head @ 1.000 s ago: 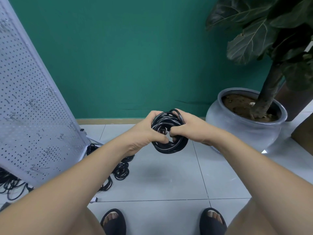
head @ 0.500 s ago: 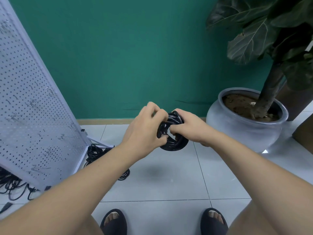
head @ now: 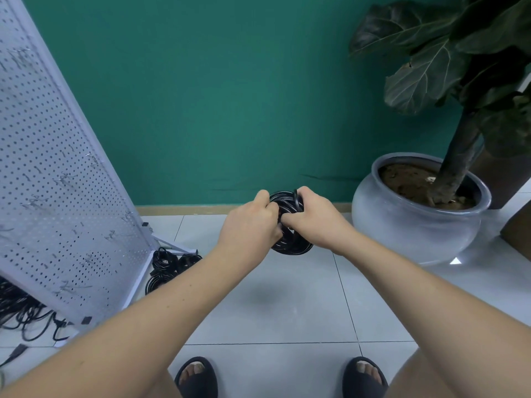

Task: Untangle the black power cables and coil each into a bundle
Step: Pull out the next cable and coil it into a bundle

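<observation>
Left hand: my left hand (head: 250,222) is curled round the left side of the cable coil (head: 290,246), with its fingers tucked in among the loops.
Right hand: my right hand (head: 314,222) grips the right side of the same coil, fingers wrapped over the top loops. The two hands meet at the coil's middle.
Coil: a round bundle of black cable, held up in the air between my hands, out in front of me and above the floor (head: 287,317). Only its top arc and lower edge show past my fingers.
Shadow: a soft dark patch on the tile below the coil.
Other bundles: a few small black coils (head: 169,265) lie on the floor at the foot of the pegboard (head: 57,182).
Loose cables: a black tangle (head: 23,317) spreads on the floor at the far left, partly hidden by the pegboard.
Pegboard: white, perforated, leaning at a tilt on my left.
Pot: a round grey pot (head: 413,228) with soil and a trunk stands on the floor to my right, by the green wall (head: 215,96).
Feet: my dark slippers (head: 198,377) are at the bottom edge.
</observation>
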`<action>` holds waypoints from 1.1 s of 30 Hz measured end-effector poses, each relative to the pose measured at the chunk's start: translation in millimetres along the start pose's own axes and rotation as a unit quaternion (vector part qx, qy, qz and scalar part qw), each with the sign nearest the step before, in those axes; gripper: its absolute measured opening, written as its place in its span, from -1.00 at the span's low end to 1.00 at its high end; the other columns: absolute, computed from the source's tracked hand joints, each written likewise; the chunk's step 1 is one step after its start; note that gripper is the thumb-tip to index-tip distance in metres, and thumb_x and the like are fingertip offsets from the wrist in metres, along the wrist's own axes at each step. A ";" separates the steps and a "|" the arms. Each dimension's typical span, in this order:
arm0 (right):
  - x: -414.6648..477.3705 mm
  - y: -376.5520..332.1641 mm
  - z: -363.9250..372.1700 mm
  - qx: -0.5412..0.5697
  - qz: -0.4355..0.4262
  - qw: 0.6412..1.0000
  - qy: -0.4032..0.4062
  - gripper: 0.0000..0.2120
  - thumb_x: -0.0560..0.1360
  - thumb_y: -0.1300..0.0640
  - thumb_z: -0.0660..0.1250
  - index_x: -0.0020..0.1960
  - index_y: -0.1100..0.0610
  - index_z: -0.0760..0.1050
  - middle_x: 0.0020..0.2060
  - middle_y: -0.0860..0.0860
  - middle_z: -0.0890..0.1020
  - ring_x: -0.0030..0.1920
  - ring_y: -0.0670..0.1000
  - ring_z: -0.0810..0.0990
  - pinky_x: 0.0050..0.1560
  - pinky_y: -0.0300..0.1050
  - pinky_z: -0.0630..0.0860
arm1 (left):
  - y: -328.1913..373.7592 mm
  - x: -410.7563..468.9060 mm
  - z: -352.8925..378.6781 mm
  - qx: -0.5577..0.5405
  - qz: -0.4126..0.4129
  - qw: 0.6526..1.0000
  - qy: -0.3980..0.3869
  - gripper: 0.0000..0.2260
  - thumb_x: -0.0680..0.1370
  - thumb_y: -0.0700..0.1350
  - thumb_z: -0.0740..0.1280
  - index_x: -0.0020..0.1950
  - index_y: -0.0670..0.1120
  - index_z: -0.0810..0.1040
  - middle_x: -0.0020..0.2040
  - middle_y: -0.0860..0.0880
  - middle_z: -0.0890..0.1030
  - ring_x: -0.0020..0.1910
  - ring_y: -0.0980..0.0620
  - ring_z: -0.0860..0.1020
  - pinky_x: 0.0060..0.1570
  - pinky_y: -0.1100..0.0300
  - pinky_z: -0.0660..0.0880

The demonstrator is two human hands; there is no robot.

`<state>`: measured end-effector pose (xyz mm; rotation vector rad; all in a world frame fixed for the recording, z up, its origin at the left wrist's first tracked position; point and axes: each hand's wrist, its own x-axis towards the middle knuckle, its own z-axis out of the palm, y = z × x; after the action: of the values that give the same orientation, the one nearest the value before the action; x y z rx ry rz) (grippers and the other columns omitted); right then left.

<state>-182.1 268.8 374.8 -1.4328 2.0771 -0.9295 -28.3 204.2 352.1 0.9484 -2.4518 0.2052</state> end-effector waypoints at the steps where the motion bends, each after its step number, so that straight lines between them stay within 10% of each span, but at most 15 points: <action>1: 0.1 1.0 0.3 -0.010 -0.003 1.000 -0.001 -0.71 0.51 0.05 0.43 0.11 0.07 0.39 -0.10 0.01 0.63 -0.19 0.00 0.56 -0.28 -0.06 0.43 | -0.9 1.6 0.2 -0.018 -0.010 1.000 -0.023 -0.75 0.48 -0.06 0.51 -0.19 -0.14 0.49 -0.16 -0.05 0.35 -0.41 -0.15 0.36 -0.44 0.05 0.26; 9: 2.5 14.5 0.0 -0.120 -0.053 0.990 -0.048 -0.60 0.50 0.22 0.39 0.25 0.05 0.31 -0.12 0.02 0.64 -0.15 0.05 0.61 -0.27 -0.02 0.53 | -12.4 -1.4 3.8 -0.240 -0.048 0.957 -0.155 -0.78 0.43 -0.06 0.52 -0.28 -0.01 0.49 -0.25 0.09 0.47 -0.30 0.10 0.44 -0.25 0.10 0.39; 19: 10.1 12.6 16.9 -0.165 -0.117 0.978 0.059 -0.62 0.49 0.34 0.32 0.22 0.12 0.28 -0.03 0.10 0.57 -0.07 0.23 0.54 -0.12 0.15 0.52 | -11.5 1.7 -11.3 -0.371 -0.197 0.894 -0.156 -0.81 0.46 -0.12 0.49 -0.27 -0.10 0.53 -0.47 0.07 0.60 -0.29 -0.20 0.64 -0.31 0.07 0.51; 25: 10.8 6.2 22.1 -0.202 -0.141 0.963 0.113 -0.58 0.46 0.40 0.30 0.25 0.20 0.27 -0.01 0.14 0.50 -0.07 0.22 0.44 -0.18 0.10 0.35 | -1.5 2.8 -23.7 -0.186 -0.069 0.978 -0.068 -0.75 0.48 -0.03 0.47 -0.24 -0.06 0.43 -0.23 0.03 0.42 -0.29 -0.02 0.45 -0.31 0.04 0.32; 33: 10.8 9.2 24.9 -0.180 -0.100 0.974 0.095 -0.57 0.49 0.36 0.31 0.27 0.16 0.24 0.00 0.13 0.55 -0.06 0.24 0.51 -0.15 0.12 0.46 | -9.4 -2.6 -11.6 -0.186 -0.106 0.975 -0.057 -0.81 0.45 -0.02 0.48 -0.23 0.00 0.48 -0.22 0.05 0.48 -0.23 -0.03 0.50 -0.24 0.01 0.51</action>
<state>-174.7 254.0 351.4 -1.8291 2.3671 -0.8189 -15.8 202.3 360.5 1.0610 -2.3494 -0.3784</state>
